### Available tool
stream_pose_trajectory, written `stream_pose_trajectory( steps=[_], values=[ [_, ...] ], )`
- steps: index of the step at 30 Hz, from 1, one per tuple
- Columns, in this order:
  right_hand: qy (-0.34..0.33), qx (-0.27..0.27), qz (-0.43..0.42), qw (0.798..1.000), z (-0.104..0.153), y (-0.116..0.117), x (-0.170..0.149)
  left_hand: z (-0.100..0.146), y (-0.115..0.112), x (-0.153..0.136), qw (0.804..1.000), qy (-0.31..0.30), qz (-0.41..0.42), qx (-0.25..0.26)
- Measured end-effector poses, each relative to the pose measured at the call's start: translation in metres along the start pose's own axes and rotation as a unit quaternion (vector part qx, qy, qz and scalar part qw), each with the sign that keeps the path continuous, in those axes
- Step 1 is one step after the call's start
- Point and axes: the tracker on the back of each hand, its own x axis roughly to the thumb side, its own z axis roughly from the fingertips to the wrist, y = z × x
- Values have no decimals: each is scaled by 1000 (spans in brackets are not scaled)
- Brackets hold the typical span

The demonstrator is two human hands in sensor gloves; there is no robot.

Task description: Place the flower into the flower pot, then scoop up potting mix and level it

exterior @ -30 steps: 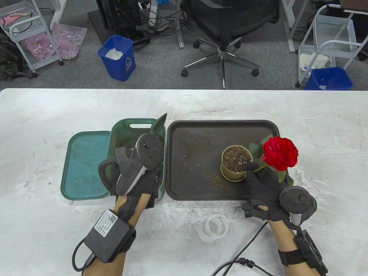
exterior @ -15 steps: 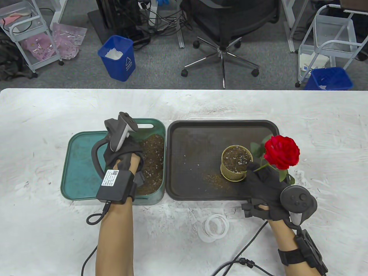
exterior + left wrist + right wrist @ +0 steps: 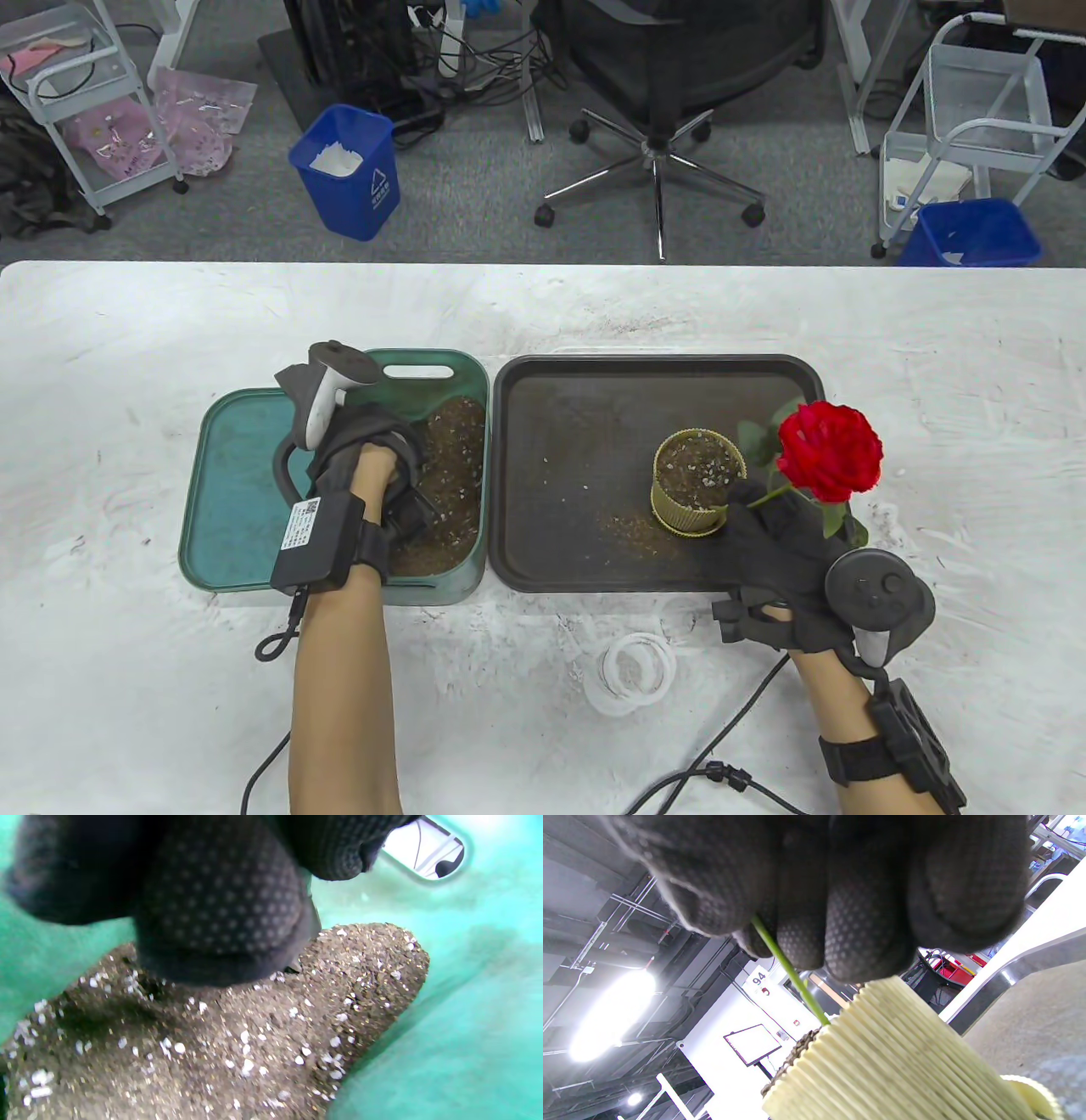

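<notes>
While the flower (image 3: 827, 450) is pinched by its green stem in the right hand (image 3: 780, 543), with the stem running down into the ribbed flower pot (image 3: 697, 492), the scooping step is judged to be in hand. The pot is seen on the dark tray (image 3: 577, 407), already holding some potting mix; loose grains are scattered on the tray beside it. The red bloom is held up and tilted to the right of the pot rim. The left hand (image 3: 373, 458) is lowered into the green tub (image 3: 424, 369), its fingers (image 3: 220, 912) curled and pressed against the heap of potting mix (image 3: 254, 1027); whether a scoop is gripped cannot be told, as nothing of one is shown. The tub's lid (image 3: 237, 484) is laid flat just beside it, and a coil of white tubing (image 3: 632, 675) lies nearer the table's front edge. For a clean result, a modest load is advised, carried low across the gap between tub and tray. The stem is best kept upright and centred while mix is tipped around it, so that the surface can be levelled evenly and spillage avoided.
</notes>
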Motion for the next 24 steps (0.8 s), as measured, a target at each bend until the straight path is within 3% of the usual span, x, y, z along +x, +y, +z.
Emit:
stream_pose_trajectory(
  steps=[9,24],
  values=[
    [1,2,-3,1000,0,0,0,-6,-11,-10,991,-3,111,-78],
    [2,2,-4,1000,0,0,0,18,-16,-11,971,-49,204,-116]
  ],
)
